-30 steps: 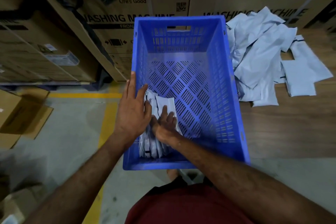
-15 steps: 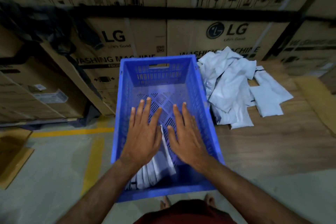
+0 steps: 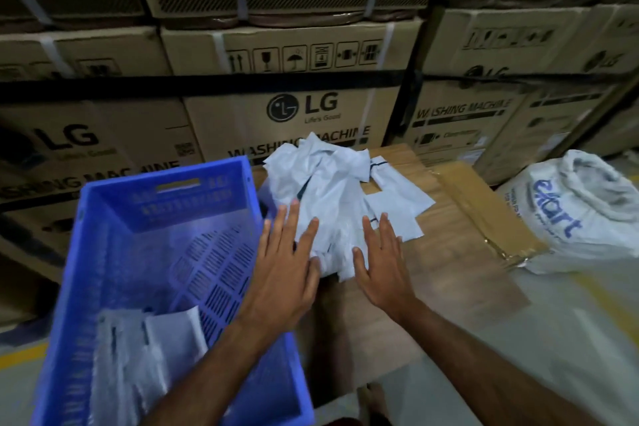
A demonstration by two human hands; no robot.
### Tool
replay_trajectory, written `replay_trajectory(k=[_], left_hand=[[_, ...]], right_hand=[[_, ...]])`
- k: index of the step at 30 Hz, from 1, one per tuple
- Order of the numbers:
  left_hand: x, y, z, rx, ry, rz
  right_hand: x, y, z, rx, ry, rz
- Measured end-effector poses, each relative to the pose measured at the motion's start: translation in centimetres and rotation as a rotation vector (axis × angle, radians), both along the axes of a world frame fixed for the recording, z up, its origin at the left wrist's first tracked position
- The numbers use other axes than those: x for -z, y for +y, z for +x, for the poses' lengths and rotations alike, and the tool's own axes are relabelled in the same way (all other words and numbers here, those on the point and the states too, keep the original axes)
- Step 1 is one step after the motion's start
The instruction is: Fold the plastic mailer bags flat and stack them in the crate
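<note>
The unfolded mailer bags (image 3: 332, 197) lie in a loose, crumpled pile on the wooden tabletop (image 3: 446, 273), just right of the blue crate (image 3: 103, 252) and touching its right wall at the far end. Inside the crate, a small batch of folded bags (image 3: 145, 353) sits against the near left corner; the rest of the perforated floor is uncovered.

Progress, as judged from this layout: a small share of the bags is folded and stacked. The larger share remains in the pile, so most of the folding is left.

The left hand (image 3: 280, 273) is over the crate's right wall, fingers straight and spread, fingertips reaching the near-left edge of the pile. It grips nothing. The right hand (image 3: 380, 266) is at the near edge of the pile, fingers likewise straight and spread, empty. Whether either hand presses the plastic or hovers just above it cannot be told.

Stacked LG cartons (image 3: 294, 111) stand behind the tabletop. A white printed sack (image 3: 581, 218) rests at the right, beside a flattened cardboard sheet (image 3: 484, 211).
</note>
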State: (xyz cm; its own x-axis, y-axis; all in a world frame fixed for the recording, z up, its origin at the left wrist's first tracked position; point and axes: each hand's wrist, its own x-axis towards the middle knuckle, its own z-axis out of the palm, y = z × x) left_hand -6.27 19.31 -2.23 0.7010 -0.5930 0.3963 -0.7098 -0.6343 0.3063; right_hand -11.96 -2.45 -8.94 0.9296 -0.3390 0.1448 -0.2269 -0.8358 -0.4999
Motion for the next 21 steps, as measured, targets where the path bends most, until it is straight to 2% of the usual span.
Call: replay_trajectory(k=[5, 12, 18, 21], left_hand=[[3.6, -8.7, 1.2, 0.061, 0.052, 0.152], [7.9, -17.8, 3.3, -0.023, 0.108, 0.336], [9.9, -19.4, 3.6, -0.111, 0.170, 0.357], [10.5, -19.1, 3.0, -0.124, 0.184, 0.348]], right_hand=[[2.6, -8.6, 1.3, 0.016, 0.179, -0.053], [7.1, -17.7, 6.7, -0.204, 0.410, -0.141], [11.0, -20.0, 9.8, -0.301, 0.477, -0.119], [11.4, -19.2, 9.7, -0.236, 0.390, -0.071]])
